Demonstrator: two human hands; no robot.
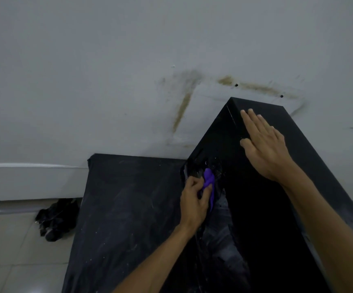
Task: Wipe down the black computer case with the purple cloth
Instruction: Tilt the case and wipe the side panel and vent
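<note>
Two hands share the work: the right hand (264, 144) lies flat, fingers straight, atop the black computer case (256, 208) (seemingly to steady it), while the left hand (193, 200) grips the bunched purple cloth (209, 181) against its left side, low down.

Dim, cool, flat light all over, with no clear source showing. Below the right hand (264, 149) the tall black metal computer case (256, 218) sinks to pure black and the detail is gone. Just above the left hand (194, 199) pale specks on the case catch a faint glint, and the small purple cloth (209, 182) is the only strong colour. Everything's a touch soft and smeary. Left of the left hand the white skirting strip (34, 180) bows with the wide lens, and the pale glossy floor tiles (13, 250) carry a dull sheen.
</note>
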